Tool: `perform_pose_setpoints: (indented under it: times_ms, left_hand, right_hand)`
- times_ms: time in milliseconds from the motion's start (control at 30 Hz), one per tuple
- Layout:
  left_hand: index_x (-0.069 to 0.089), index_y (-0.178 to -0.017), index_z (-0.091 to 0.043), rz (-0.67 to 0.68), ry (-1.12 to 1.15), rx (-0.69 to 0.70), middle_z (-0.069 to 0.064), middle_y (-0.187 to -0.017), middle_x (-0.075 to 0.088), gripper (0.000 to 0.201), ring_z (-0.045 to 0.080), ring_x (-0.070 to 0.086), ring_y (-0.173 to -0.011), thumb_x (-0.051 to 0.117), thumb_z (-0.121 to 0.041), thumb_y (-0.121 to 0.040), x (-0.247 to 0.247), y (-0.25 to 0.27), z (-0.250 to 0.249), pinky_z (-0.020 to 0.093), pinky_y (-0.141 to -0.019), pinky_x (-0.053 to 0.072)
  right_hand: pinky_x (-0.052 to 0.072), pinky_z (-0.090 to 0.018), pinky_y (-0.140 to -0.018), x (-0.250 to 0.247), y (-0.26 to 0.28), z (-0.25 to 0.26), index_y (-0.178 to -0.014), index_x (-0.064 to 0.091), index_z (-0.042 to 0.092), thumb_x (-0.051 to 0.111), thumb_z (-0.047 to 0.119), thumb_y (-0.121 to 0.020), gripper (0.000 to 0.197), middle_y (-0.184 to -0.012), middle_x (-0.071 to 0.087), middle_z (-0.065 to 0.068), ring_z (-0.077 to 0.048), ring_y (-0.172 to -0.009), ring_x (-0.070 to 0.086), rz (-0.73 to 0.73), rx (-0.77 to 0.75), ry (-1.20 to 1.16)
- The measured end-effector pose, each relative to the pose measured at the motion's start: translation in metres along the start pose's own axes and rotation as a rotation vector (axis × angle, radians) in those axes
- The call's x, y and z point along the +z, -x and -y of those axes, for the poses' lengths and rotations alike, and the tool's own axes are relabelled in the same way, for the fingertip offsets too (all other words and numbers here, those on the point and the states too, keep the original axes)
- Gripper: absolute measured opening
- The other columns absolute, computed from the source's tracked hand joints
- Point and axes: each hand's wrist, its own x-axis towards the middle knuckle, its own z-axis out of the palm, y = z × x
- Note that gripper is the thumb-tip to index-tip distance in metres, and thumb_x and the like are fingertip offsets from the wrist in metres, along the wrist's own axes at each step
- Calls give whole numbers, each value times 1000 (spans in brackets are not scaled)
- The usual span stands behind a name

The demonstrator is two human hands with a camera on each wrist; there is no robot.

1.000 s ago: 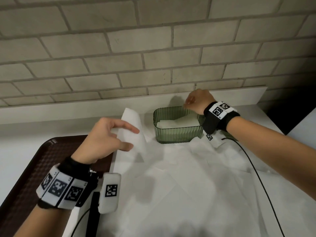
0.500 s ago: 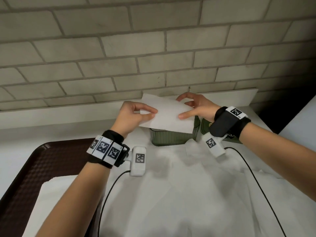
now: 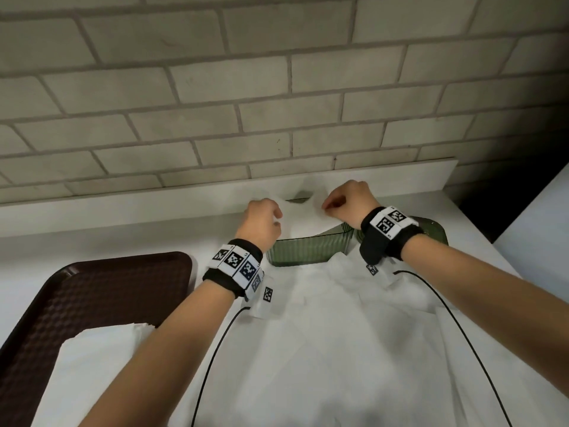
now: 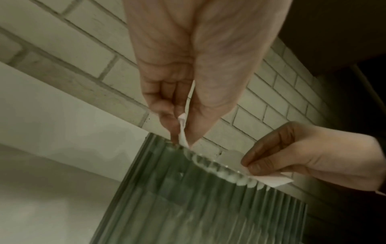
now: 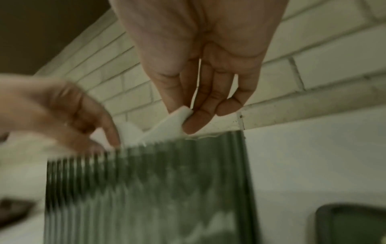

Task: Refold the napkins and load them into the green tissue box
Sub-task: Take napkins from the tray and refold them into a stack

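The ribbed green tissue box stands by the wall ledge. Over its open top lies a folded white napkin, held at both ends. My left hand pinches the napkin's left end, seen in the left wrist view as a thin strip between thumb and fingers at the box rim. My right hand pinches the right end just above the box. Unfolded white napkins cover the counter in front of the box.
A dark brown tray lies at the left with a stack of white napkins on it. The green box lid sits right of the box. A brick wall and a white ledge run close behind. Wrist cables trail over the napkins.
A second ago only my left hand held the napkin while my right was at the box. Both hands then took it and have lowered it onto the box opening.
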Motion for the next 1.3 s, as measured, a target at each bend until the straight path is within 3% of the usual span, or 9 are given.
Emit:
perform_pose_setpoints:
  times_ms: [167,367,500,733,833,1000,1100,1233,1300]
  left_hand:
    - [70,-96,-24,68,-370,155,-4,-93,68,19,23,55,-100,52,-24,-93,0,1,-6,41,-96,28]
    - [65,-75,-19,179,-530,216,-1,-71,61,29,22,46,-98,42,-21,-93,3,0,-5,48,-102,22]
    - [70,-78,-15,241,-560,212,2,-76,65,36,24,45,-110,40,-25,-94,6,0,-9,53,-109,17]
    - [68,-87,-13,147,-614,227,10,-119,53,43,28,39,-119,33,-35,-95,-1,4,-17,57,-107,21]
    - [58,-74,-13,179,-548,227,6,-105,58,41,23,45,-111,30,-34,-95,-2,3,-21,56,-107,19]
    - [46,-57,-12,303,-533,199,4,-67,55,52,22,53,-88,21,-35,-97,2,2,-25,61,-113,6]
    - [66,-78,-12,426,-531,119,3,-70,62,72,23,59,-104,6,-46,-99,10,0,-17,66,-113,-10]
    - [69,-116,-20,490,-527,58,1,-77,70,91,23,55,-122,-9,-61,-92,17,1,-9,67,-105,-23]
    - [68,-110,-20,519,-553,46,-1,-73,68,92,23,56,-119,-11,-62,-91,13,4,-16,68,-105,-24]
  right_hand:
    - [39,-34,-97,7,3,-6,-97,77,23,56,19,-88,23,-105,72,2,-28,-100,63,60,-24,304]
    - [29,-38,-86,13,4,-15,-75,66,18,42,25,-85,27,-79,64,-3,-27,-88,54,106,-6,522]
    - [30,-41,-90,14,7,-14,-70,61,14,37,28,-90,34,-71,44,-2,-26,-80,44,182,-31,612]
    - [24,-45,-108,15,10,-6,-73,66,15,16,44,-84,59,-96,62,-6,-24,-103,52,138,-188,658]
    - [11,-47,-118,18,7,-3,-58,52,14,18,39,-98,57,-68,59,-5,-22,-85,57,300,-135,605]
    - [-5,-53,-118,24,8,3,-60,50,20,5,51,-100,67,-63,53,0,-19,-89,56,551,-13,594]
    - [-10,-56,-116,22,8,7,-78,63,20,-2,60,-96,78,-65,53,4,-20,-105,59,586,46,576]
    - [-11,-57,-115,21,10,8,-65,61,12,-7,68,-90,92,-65,64,-1,-15,-88,63,507,29,548]
    - [-16,-58,-114,26,12,9,-102,71,17,-12,70,-86,99,-97,72,-4,-18,-113,59,564,44,582]
